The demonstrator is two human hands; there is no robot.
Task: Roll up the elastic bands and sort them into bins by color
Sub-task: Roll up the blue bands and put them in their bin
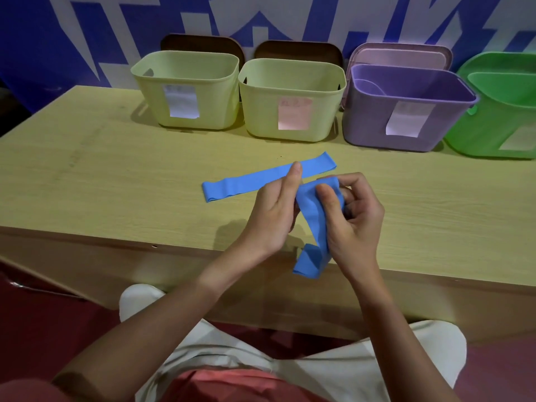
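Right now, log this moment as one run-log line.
step: rolling | both hands: left hand and right hand grip held blue band | second blue band: flat on table | bins: none filled visibly

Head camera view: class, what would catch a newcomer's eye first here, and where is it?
The two hands at the table's near edge: the right hand and left hand hold a blue elastic band. A second blue band lies flat behind them. Four bins line the back, the green bin rightmost.
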